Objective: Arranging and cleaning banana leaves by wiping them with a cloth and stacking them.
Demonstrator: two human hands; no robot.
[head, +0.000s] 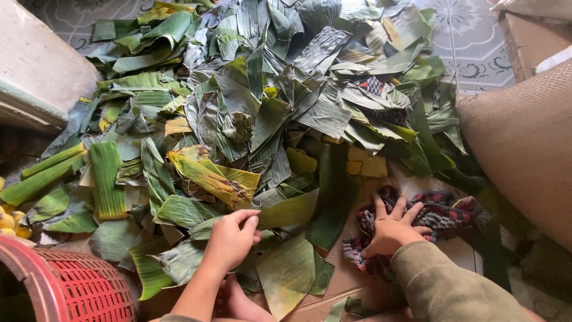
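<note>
The left hand [231,238], low in the middle of the frame, pinches the edge of a green banana leaf piece [286,211] between thumb and curled fingers, its knuckles resting on the leaves below. The right hand [392,229], lower right of centre, lies spread flat with fingers wide on a dark patterned cloth [444,214] and grips nothing. Above both hands a big heap of cut banana leaves [262,101] fills the upper and middle frame; a yellowed, torn leaf [208,173] lies just above the left hand. A red plastic basket [71,286] sits in the lower left corner, with yellow fruit [9,222] at the left edge. A woven sack [524,137] rises at the right edge, on patterned floor tiles [471,48].
</note>
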